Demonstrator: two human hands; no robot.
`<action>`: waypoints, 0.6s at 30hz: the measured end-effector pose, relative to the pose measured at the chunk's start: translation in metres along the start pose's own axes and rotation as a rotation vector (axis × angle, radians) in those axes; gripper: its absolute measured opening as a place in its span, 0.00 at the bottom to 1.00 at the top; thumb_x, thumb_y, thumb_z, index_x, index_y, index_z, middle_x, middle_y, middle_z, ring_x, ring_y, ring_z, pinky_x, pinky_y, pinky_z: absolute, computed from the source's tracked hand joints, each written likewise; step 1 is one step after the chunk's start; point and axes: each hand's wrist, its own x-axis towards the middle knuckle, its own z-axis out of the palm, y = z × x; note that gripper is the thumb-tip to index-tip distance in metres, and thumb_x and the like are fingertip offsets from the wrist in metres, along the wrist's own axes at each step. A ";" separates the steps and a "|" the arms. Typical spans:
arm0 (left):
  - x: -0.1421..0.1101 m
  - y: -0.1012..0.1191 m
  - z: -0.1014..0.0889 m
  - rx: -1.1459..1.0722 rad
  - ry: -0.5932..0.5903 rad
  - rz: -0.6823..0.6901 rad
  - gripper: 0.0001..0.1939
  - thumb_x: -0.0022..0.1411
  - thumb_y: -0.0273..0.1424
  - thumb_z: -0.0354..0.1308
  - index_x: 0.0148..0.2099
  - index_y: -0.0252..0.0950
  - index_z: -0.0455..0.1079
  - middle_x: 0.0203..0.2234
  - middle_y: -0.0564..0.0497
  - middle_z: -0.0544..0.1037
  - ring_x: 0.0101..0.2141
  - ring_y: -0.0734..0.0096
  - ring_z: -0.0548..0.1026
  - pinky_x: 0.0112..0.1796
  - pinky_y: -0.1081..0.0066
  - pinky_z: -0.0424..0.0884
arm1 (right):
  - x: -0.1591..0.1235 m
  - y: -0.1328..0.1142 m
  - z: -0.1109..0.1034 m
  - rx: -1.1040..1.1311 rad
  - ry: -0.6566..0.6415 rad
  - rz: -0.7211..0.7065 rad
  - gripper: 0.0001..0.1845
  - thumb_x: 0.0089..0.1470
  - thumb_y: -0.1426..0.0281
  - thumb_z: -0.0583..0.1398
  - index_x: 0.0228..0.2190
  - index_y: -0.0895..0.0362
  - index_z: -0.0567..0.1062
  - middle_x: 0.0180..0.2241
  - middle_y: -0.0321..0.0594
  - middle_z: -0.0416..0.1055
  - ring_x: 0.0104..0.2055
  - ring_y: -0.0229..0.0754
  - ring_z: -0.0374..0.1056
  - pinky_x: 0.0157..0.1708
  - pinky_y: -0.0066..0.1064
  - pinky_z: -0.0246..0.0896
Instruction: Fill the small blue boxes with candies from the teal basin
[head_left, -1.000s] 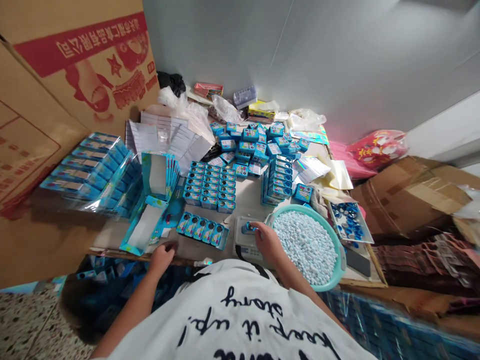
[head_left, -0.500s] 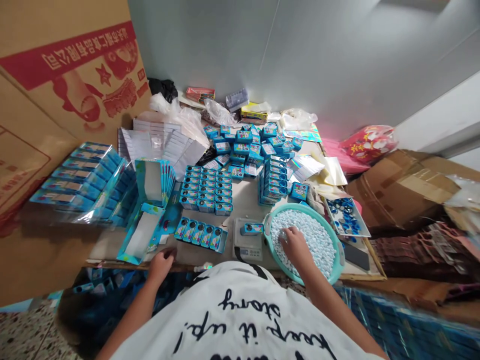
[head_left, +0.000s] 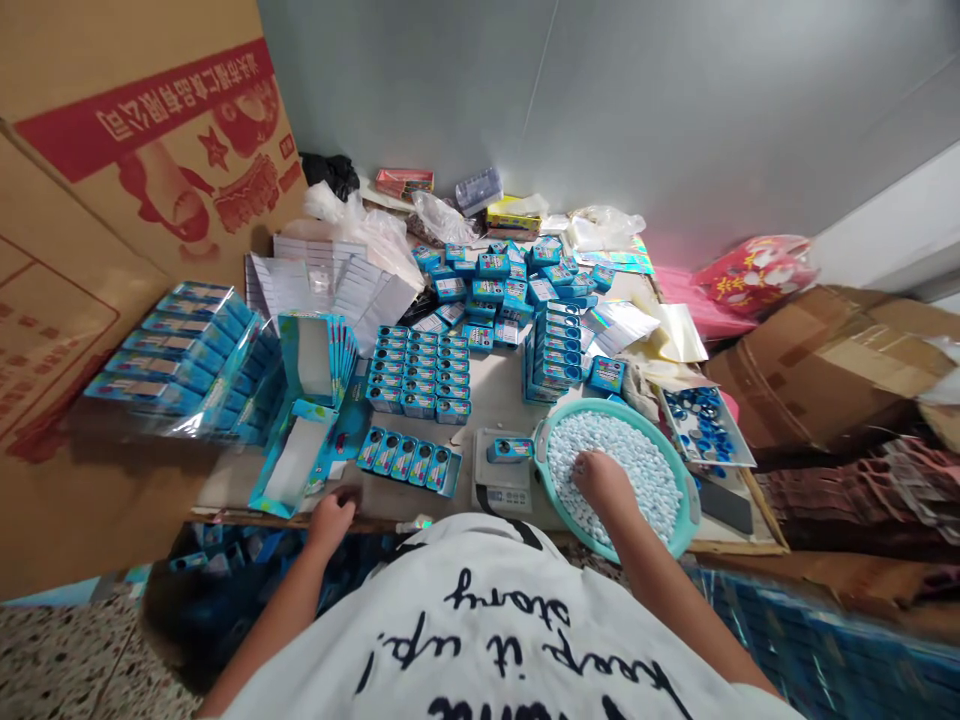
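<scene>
My right hand (head_left: 606,488) is in a turquoise basin (head_left: 541,480) of small white candies (head_left: 652,470). Its fingers are closed and dip among the candies, so their tips are partly hidden. My left hand (head_left: 332,518) rests at the table's front edge with curled fingers, and nothing shows in it. Between the hands, a blue tin (head_left: 510,451) lies on a small digital scale (head_left: 504,498). Nearer my left hand is a tray (head_left: 450,476) with a row of upright open blue tins (head_left: 405,460). Behind it stand several rows of similar tins (head_left: 420,372).
A heap of blue tins (head_left: 491,290) lies at the back. Display boxes (head_left: 296,460) and wrapped packs (head_left: 180,350) stand left, beside a large carton (head_left: 75,300). To the right are a white tray of blue lids (head_left: 705,425), a phone (head_left: 724,505) and brown cartons (head_left: 802,350).
The view has shifted slightly, so the table sits a little farther right and higher. My right hand stays in the candies, with its fingers deeper and closed. The left hand remains at the edge.
</scene>
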 end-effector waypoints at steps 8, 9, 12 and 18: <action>-0.004 0.005 -0.002 -0.005 0.008 0.014 0.16 0.59 0.35 0.52 0.44 0.34 0.75 0.30 0.46 0.81 0.32 0.61 0.80 0.34 0.70 0.72 | 0.004 0.023 -0.011 0.224 0.085 0.045 0.10 0.48 0.70 0.59 0.31 0.57 0.80 0.29 0.44 0.76 0.32 0.43 0.70 0.32 0.30 0.55; -0.004 0.005 -0.002 -0.009 0.002 0.013 0.16 0.59 0.35 0.52 0.45 0.34 0.75 0.29 0.46 0.81 0.32 0.61 0.80 0.33 0.70 0.72 | 0.003 0.024 -0.016 0.292 0.111 0.060 0.10 0.48 0.69 0.59 0.31 0.57 0.80 0.28 0.43 0.76 0.31 0.43 0.70 0.32 0.30 0.56; -0.004 0.006 -0.002 -0.043 -0.011 -0.010 0.17 0.59 0.34 0.52 0.47 0.34 0.75 0.29 0.47 0.81 0.31 0.62 0.80 0.32 0.71 0.72 | 0.003 0.012 -0.033 0.469 0.174 0.035 0.12 0.47 0.67 0.59 0.32 0.57 0.80 0.27 0.41 0.76 0.30 0.43 0.70 0.32 0.31 0.59; -0.002 0.007 -0.002 -0.025 -0.015 -0.023 0.17 0.59 0.32 0.52 0.48 0.33 0.75 0.26 0.47 0.81 0.27 0.63 0.79 0.31 0.71 0.72 | 0.014 -0.056 -0.044 0.521 0.179 -0.223 0.10 0.48 0.68 0.58 0.31 0.55 0.80 0.26 0.38 0.74 0.29 0.41 0.68 0.32 0.29 0.59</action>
